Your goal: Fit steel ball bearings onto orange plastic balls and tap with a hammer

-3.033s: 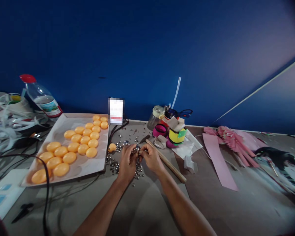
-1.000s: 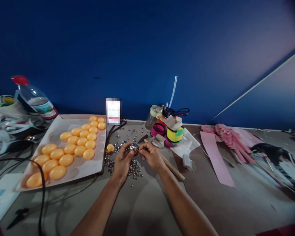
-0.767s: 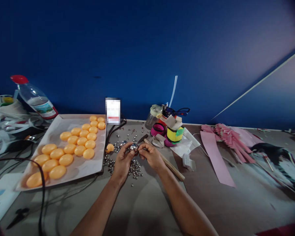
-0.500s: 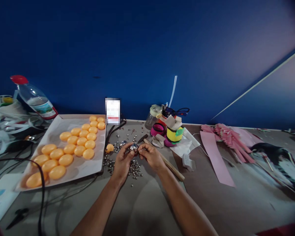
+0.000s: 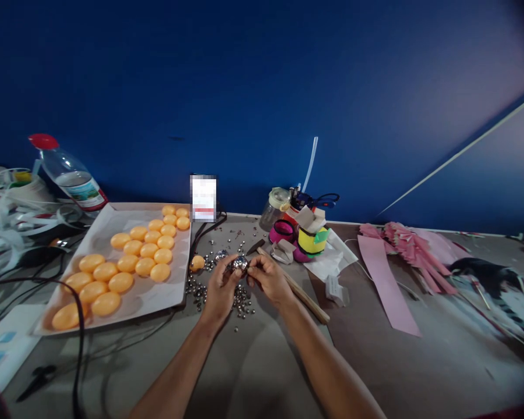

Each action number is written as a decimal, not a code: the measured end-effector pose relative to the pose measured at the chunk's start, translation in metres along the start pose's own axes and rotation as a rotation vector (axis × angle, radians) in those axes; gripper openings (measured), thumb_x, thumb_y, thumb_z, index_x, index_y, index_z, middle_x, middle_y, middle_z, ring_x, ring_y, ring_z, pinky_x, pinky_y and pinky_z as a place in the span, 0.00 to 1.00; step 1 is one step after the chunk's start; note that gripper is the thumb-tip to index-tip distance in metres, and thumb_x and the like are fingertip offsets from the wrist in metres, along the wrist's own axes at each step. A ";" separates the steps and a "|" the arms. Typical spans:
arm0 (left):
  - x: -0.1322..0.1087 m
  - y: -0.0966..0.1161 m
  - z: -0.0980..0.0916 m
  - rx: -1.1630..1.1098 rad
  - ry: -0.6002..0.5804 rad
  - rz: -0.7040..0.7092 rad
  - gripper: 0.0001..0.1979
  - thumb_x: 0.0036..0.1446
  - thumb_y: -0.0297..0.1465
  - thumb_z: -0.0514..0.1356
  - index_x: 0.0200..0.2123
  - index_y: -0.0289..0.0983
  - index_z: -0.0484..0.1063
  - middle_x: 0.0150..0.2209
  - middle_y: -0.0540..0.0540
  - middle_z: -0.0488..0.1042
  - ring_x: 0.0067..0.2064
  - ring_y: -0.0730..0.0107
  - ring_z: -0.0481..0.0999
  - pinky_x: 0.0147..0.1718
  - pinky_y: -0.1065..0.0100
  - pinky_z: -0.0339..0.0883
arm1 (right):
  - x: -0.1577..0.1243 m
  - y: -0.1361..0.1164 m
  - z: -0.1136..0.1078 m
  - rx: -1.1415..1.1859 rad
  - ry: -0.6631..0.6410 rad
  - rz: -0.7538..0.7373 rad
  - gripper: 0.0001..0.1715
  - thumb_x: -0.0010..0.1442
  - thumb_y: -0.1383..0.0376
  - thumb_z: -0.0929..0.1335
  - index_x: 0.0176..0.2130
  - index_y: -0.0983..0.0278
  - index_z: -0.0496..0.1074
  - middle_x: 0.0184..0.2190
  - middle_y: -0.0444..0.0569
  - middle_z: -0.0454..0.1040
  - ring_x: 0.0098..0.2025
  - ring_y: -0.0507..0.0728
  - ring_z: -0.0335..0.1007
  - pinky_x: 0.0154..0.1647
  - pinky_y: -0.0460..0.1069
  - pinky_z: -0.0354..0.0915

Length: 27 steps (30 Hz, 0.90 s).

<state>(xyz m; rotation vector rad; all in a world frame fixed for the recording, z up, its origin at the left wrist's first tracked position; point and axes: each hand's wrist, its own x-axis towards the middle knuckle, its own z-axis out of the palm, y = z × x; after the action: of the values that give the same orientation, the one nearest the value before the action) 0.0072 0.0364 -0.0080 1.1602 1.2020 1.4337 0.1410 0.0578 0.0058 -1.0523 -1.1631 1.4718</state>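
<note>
A shiny ball covered in silver beads (image 5: 240, 263) sits in the fingers of my left hand (image 5: 219, 289), which is closed around its left side. My right hand (image 5: 269, 280) is pinched at the ball's right edge; whatever its fingertips hold is too small to make out. Loose silver beads (image 5: 243, 306) are scattered on the table beneath and around both hands. Just behind my left fingers lies another silver-studded ball (image 5: 220, 255), partly hidden. A plain orange ball (image 5: 197, 263) rests among the beads to the left.
On the left stands a white tray (image 5: 144, 291) with several orange balls (image 5: 121, 282), near a red-capped bottle (image 5: 81, 189). A hammer (image 5: 303, 297) lies beside my right wrist. Behind it are a jar (image 5: 274, 209) and tape rolls (image 5: 312, 241). Pink ribbon (image 5: 386, 285) lies farther right.
The view has shifted slightly, so everything sits a little farther right. My right fingertips have moved slightly on the ball's edge, and more of its silver surface shows. My left hand keeps its hold.
</note>
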 end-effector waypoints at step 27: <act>-0.003 0.002 0.003 -0.262 -0.113 -0.142 0.20 0.50 0.36 0.63 0.47 0.40 0.72 0.46 0.44 0.73 0.45 0.62 0.72 0.46 0.63 0.64 | 0.008 0.006 -0.023 0.342 -0.200 0.156 0.23 0.42 0.57 0.76 0.28 0.61 0.60 0.21 0.36 0.65 0.16 0.45 0.52 0.21 0.44 0.54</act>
<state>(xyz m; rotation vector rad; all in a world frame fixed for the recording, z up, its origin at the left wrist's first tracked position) 0.0107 0.0336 -0.0058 0.9431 0.9653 1.3533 0.1604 0.0689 -0.0047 -0.7863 -0.9343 1.8559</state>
